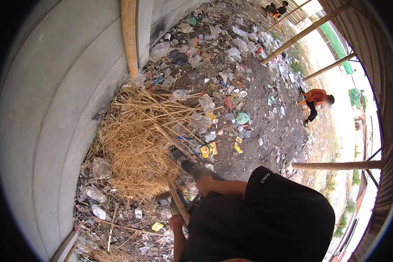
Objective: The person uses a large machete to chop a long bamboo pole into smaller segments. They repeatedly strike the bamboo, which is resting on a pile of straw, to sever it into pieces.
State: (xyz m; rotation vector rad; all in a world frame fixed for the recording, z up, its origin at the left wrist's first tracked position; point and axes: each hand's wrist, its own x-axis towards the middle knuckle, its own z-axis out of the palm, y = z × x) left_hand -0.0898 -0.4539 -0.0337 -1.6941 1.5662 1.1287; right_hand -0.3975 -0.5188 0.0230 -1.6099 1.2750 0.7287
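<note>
My left hand (pixel 177 222) is closed around the lower end of a pale wooden stick (pixel 175 195), which slants up between my shoes. Just above and to the right, my right hand (pixel 204 185) is a fist. A thin dark strip shows below it, but I cannot make out what it grips. My dark shoes (pixel 177 154) stand at the edge of a heap of dry straw-coloured strips (pixel 133 148). A second wooden stick (pixel 174 139) slants from the heap toward my upper leg. Long pale strips (pixel 174 107) lie across the far side of the heap.
A curved-looking grey wall (pixel 61 105) runs along the left, with a wooden post (pixel 129 39) against it. Plastic litter (pixel 242 118) covers the dirt ground. Bamboo poles (pixel 336 165) rise toward the roof at right. A person in orange (pixel 315 97) sits farther off; others are beyond.
</note>
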